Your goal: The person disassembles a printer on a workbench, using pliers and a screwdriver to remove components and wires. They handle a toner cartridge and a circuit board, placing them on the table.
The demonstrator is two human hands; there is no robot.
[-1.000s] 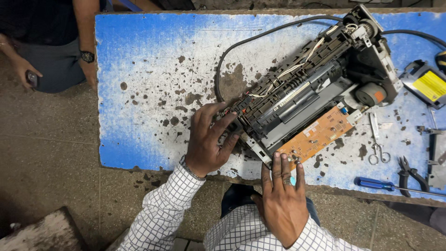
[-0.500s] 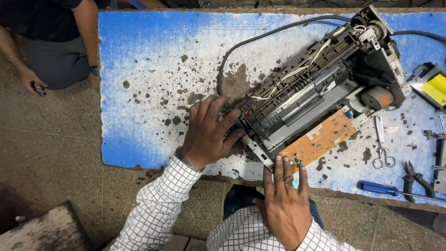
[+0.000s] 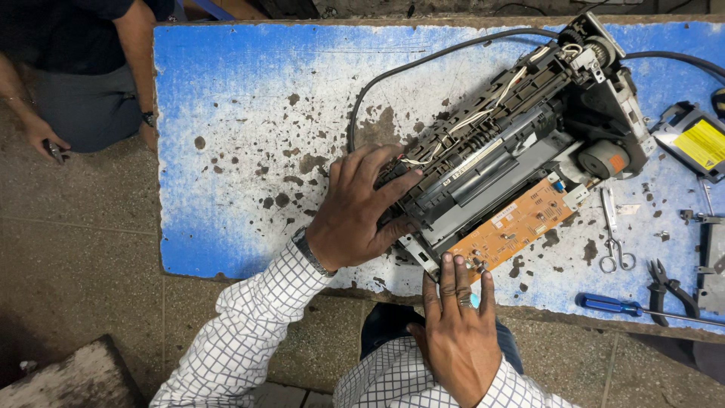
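Observation:
A stripped-down printer mechanism [image 3: 521, 143] of black and grey plastic lies diagonally on a blue-and-white worn table [image 3: 249, 98]. An orange circuit board [image 3: 510, 230] is fixed along its near side. My left hand [image 3: 355, 215] rests flat on the left end of the mechanism, fingers spread over the frame. Fingertips of my right hand [image 3: 457, 332] touch the near edge of the circuit board, by the table's front edge. Neither hand grips anything.
A black cable [image 3: 430, 57] curves across the table. Small scissors [image 3: 613, 242], a blue-handled screwdriver [image 3: 612, 304], pliers [image 3: 668, 291] and a part with a yellow label [image 3: 698, 143] lie at the right. Another person [image 3: 83, 83] sits at the upper left.
My left hand has shifted slightly on the mechanism's left end. My right hand stays at the circuit board's edge. The view has drifted a little.

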